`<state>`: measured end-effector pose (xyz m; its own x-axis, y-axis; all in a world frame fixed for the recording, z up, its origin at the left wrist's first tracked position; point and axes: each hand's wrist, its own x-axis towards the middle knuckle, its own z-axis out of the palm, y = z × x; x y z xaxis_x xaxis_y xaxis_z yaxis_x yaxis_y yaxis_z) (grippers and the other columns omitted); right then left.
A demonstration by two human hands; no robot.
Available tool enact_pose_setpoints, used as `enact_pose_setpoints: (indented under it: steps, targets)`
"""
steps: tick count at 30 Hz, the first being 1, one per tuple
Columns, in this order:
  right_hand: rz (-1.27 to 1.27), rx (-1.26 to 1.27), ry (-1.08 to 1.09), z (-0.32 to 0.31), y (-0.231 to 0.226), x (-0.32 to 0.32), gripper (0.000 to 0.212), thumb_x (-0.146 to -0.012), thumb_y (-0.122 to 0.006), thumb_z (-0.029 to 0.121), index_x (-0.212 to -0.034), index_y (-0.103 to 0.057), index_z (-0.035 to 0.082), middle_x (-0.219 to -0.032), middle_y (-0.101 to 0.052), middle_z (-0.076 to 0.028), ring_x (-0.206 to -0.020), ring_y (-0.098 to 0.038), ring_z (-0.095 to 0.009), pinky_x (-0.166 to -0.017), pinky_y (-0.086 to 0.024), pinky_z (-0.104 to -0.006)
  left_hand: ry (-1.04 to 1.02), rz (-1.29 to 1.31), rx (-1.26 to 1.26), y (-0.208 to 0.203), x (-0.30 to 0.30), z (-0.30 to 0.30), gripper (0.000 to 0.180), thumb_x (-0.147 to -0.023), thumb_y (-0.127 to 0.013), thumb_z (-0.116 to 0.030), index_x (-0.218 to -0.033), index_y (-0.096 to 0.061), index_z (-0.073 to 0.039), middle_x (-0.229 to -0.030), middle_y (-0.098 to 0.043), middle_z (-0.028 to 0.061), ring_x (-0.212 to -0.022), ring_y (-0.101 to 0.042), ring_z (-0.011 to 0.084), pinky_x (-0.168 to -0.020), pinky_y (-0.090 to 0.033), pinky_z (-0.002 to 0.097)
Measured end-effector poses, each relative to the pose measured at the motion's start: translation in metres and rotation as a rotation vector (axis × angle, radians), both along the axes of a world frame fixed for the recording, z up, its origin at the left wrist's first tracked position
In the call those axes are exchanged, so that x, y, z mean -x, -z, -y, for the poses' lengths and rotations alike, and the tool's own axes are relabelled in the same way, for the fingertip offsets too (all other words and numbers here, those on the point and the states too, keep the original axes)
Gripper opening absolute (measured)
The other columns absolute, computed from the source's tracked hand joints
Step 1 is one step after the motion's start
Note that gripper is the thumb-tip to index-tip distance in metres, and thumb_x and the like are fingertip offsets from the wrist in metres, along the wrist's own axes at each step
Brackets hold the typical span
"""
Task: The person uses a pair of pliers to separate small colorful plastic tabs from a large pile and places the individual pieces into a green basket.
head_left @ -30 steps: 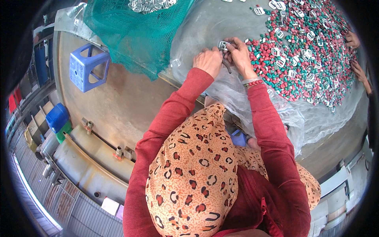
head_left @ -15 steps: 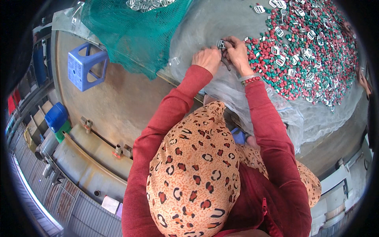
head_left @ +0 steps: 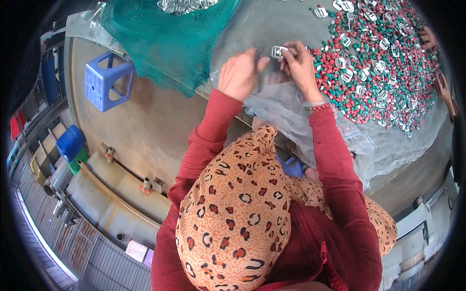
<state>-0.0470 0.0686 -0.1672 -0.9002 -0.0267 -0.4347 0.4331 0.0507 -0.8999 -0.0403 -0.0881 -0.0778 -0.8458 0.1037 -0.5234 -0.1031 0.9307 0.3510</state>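
Observation:
A small silver metal buckle with a slotted frame is pinched between the thumb and fingers of my right hand, above the grey work surface. Just to its left, my left hand is raised with thumb and index finger apart, slightly smeared by motion; I see nothing in it. To the right of my right hand spreads a pile of red and green pebble-like pieces with many similar buckles mixed in. Clear plastic sheeting lies crumpled under my wrists.
Green mesh netting at the upper left holds a heap of silver buckles. On the floor stands a blue plastic stool. Another person's hands reach the pile's right edge. Metal tanks lie at lower left.
My hands have separated: the left moved back to the left and opened, while the right keeps the buckle, now plainly visible. Another person's hand shows more at the upper right.

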Motion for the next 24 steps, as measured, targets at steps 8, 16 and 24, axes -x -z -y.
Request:
enact_pose_setpoints:
  steps: [8, 16, 24]
  targets:
    - [0.038, 0.489, 0.071, 0.005, -0.047, -0.005, 0.006, -0.089, -0.052, 0.004, -0.094, -0.052, 0.000, -0.075, -0.063, -0.004, -0.053, -0.052, -0.004, -0.042, -0.036, -0.0165, -0.147, -0.572, -0.559, 0.013, -0.009, -0.011, 0.029, -0.071, -0.072, -0.006, -0.098, -0.063, -0.003, -0.076, -0.056, 0.0083, -0.066, -0.056, 0.0210, -0.059, -0.045, 0.0299]
    - [-0.095, 0.357, 0.134, 0.008, -0.070, -0.012, 0.006, -0.088, -0.054, 0.001, -0.094, -0.052, 0.001, -0.075, -0.062, -0.004, -0.056, -0.051, -0.005, -0.045, -0.037, -0.0174, -0.311, -0.636, -0.596, 0.000, -0.008, -0.017, 0.023, -0.076, -0.069, -0.008, -0.097, -0.063, -0.004, -0.078, -0.056, 0.0047, -0.066, -0.054, 0.0127, -0.059, -0.044, 0.0264]
    - [-0.141, 0.400, 0.077, 0.007, -0.086, -0.019, 0.006, -0.088, -0.053, 0.001, -0.094, -0.053, 0.001, -0.073, -0.061, -0.005, -0.055, -0.051, -0.006, -0.043, -0.036, -0.0182, -0.380, -0.468, -0.782, 0.001, -0.026, -0.019, 0.019, -0.080, -0.065, -0.009, -0.094, -0.059, 0.002, -0.076, -0.055, 0.0087, -0.066, -0.055, 0.0163, -0.058, -0.045, 0.0279]
